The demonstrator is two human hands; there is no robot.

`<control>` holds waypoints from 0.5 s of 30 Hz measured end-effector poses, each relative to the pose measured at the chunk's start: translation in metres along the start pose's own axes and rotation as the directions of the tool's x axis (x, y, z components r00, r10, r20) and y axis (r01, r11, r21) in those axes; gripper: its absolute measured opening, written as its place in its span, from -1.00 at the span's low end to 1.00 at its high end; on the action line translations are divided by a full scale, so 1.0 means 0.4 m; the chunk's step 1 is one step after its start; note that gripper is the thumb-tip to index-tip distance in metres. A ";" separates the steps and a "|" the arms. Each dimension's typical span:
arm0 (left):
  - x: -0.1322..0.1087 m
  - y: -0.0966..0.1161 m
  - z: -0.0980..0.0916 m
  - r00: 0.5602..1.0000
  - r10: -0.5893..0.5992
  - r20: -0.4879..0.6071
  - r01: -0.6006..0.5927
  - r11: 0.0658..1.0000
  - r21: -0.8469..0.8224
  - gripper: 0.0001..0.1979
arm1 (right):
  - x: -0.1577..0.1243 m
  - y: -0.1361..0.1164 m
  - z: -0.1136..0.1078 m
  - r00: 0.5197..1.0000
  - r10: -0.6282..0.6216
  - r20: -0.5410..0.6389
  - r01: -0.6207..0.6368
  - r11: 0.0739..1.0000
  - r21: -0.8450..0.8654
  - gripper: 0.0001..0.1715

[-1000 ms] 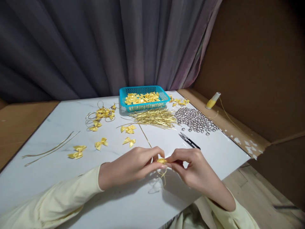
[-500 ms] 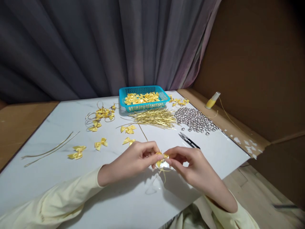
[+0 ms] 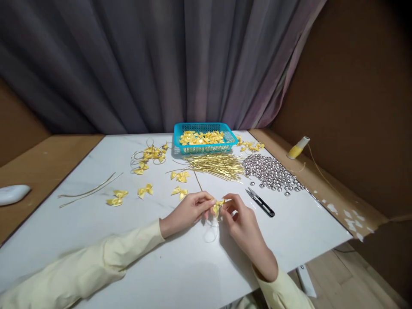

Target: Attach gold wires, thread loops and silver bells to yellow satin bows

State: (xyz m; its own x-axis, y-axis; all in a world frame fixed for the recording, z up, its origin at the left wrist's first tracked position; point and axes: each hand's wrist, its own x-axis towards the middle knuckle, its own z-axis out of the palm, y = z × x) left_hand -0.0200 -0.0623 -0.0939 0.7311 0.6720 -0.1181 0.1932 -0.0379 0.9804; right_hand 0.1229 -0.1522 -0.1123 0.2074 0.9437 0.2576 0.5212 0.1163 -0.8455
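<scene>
My left hand [image 3: 189, 211] pinches the left side of a small yellow ribbon bow [image 3: 217, 207] above the near middle of the table. At the bow's right edge, the thumb and fingers of my right hand [image 3: 243, 223] are closed on it. Something small and silvery shows near its centre, too small to make out. A thin pale loop shows below it on the white table. Loose yellow bows [image 3: 145, 190] lie to the left of my hands. Black thread snips [image 3: 261, 202] lie to the right of them.
A blue basket [image 3: 206, 149] of yellow bows stands at the back. Before it lies a bundle of gold cords [image 3: 216, 165], with a heap of silver heart-shaped beads [image 3: 273, 171] to its right. Bows with loops [image 3: 151, 153] lie left; a yellow thread spool [image 3: 298, 149] stands at the right.
The view has shifted, so the table sits lower and further right. My hands still hold the bow; the right fingers have turned more upright, and the cord ends hanging below show less.
</scene>
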 end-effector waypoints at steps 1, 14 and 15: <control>0.002 -0.010 0.000 1.000 -0.003 -0.022 0.003 1.000 0.006 -0.72 | -0.001 0.005 0.003 0.999 -0.007 -0.040 0.006 1.000 -0.031 -0.81; -0.018 -0.012 0.020 0.977 0.180 -0.115 -0.149 0.960 0.236 -0.83 | -0.003 0.006 0.018 0.985 -0.149 -0.087 0.133 0.977 -0.166 -0.88; -0.019 -0.013 0.020 0.976 0.190 -0.108 -0.155 0.951 0.268 -0.83 | -0.002 0.009 0.020 0.986 -0.149 -0.074 0.135 0.976 -0.168 -0.90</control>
State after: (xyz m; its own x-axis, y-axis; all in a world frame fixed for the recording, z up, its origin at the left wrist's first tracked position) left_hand -0.0213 -0.0731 -0.0994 0.6795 0.7284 0.0876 0.2460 -0.3386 0.9082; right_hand 0.1182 -0.1501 -0.1194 0.1879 0.8903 0.4148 0.6760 0.1892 -0.7122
